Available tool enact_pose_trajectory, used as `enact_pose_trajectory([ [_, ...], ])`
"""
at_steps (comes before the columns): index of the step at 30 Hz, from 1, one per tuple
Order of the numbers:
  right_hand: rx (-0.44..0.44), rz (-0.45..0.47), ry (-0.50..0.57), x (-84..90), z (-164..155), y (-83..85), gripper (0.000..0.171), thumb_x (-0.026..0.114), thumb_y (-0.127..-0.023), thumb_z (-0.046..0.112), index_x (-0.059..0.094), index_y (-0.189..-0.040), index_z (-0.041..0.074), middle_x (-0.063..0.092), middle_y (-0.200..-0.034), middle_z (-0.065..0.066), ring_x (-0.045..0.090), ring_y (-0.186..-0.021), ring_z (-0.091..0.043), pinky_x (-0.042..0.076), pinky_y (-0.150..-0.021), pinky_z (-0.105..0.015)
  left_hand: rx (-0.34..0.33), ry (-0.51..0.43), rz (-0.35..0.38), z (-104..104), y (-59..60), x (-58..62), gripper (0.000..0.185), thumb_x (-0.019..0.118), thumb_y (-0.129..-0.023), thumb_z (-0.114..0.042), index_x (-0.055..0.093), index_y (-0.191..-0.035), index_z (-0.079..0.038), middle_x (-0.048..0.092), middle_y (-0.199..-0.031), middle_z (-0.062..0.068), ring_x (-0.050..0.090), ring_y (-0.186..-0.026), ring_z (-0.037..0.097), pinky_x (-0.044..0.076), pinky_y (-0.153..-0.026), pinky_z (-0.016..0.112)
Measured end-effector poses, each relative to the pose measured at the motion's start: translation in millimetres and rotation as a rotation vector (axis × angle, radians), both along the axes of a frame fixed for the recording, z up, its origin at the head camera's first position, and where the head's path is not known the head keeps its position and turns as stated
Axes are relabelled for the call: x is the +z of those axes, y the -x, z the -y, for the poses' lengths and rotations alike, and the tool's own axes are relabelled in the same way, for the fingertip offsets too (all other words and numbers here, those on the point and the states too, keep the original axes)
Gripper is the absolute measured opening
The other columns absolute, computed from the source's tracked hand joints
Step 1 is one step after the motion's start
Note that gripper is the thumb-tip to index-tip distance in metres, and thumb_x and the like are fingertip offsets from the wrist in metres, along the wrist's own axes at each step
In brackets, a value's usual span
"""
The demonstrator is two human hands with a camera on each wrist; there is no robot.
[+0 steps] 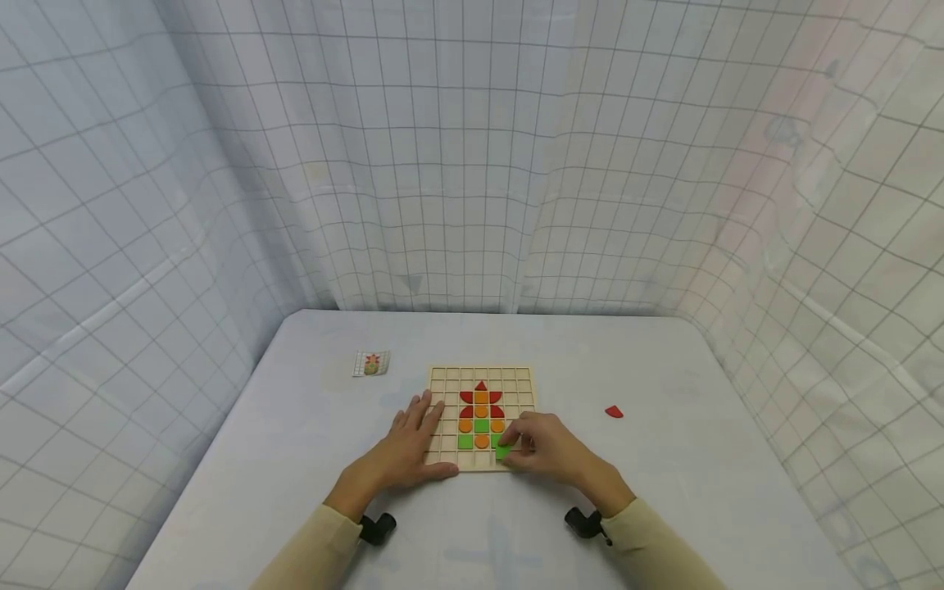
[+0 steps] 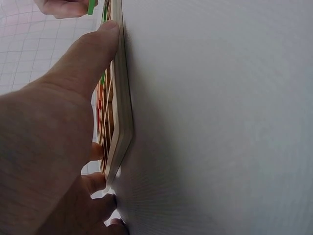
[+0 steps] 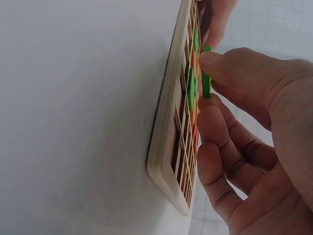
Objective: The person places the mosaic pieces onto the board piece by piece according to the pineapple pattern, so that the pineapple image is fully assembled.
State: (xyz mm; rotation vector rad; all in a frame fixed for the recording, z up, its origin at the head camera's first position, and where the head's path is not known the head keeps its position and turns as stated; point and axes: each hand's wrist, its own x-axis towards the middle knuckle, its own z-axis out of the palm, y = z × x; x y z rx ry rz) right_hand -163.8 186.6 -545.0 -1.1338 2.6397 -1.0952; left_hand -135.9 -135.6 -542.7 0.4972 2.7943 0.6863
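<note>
A square wooden grid board [image 1: 519, 374] lies on the table, bearing red, orange and green tiles in a figure down its middle. My left hand [image 1: 404, 451] rests on the board's left side, fingers spread and fairly straight, the thumb along the front edge in the left wrist view. Over the board's front right part, my right hand [image 1: 553, 447] pinches a green square tile [image 3: 207, 78] between thumb and index finger. In the right wrist view that tile stands on edge, close above the board, beside another green tile [image 3: 191, 90] set in the grid.
A loose red tile [image 1: 614, 411] with a curved edge lies on the table to the right of the board. At the back left sits a small pattern card [image 1: 371, 363] printed with a similar figure. White grid-lined curtains [image 1: 472, 164] enclose the table's back and sides.
</note>
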Motion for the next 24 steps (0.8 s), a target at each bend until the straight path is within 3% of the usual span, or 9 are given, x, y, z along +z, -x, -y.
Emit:
enact_pose_trajectory([
  [5, 0.018, -0.006, -0.018, -3.7, 11.0, -0.9, 0.008, 0.096, -0.099, 0.016, 0.091, -0.105, 0.018, 0.077, -0.096, 0.006, 0.054, -0.08, 0.002, 0.051, -0.07, -0.017, -0.008, -0.003, -0.004, 0.8, 0.9, -1.4, 0.123, 0.09, -0.098, -0.061, 0.026, -0.184, 0.001, 0.013, -0.194, 0.03, 0.014, -0.182, 0.055, 0.019, -0.145, 0.075],
  [11, 0.017, -0.007, -0.064, 0.9, 22.1, -7.2, 0.003, 0.096, -0.1, 0.017, 0.094, -0.102, 0.016, 0.076, -0.097, 0.005, 0.058, -0.081, -0.003, 0.051, -0.071, -0.015, -0.01, 0.003, -0.01, 0.9, 1.7, -3.7, 0.123, 0.09, -0.098, -0.061, 0.026, -0.183, 0.002, 0.013, -0.194, 0.03, 0.014, -0.182, 0.055, 0.02, -0.145, 0.076],
  [24, -0.003, -0.208, -0.11, -3.0, 37.9, -14.4, 0.004, 0.097, -0.097, 0.015, 0.094, -0.099, 0.018, 0.076, -0.096, 0.004, 0.056, -0.08, 0.003, 0.05, -0.076, -0.015, -0.006, -0.001, -0.009, 0.7, -0.1, -1.0, 0.122, 0.09, -0.098, -0.061, 0.028, -0.183, 0.002, 0.014, -0.194, 0.031, 0.014, -0.182, 0.055, 0.019, -0.145, 0.076],
])
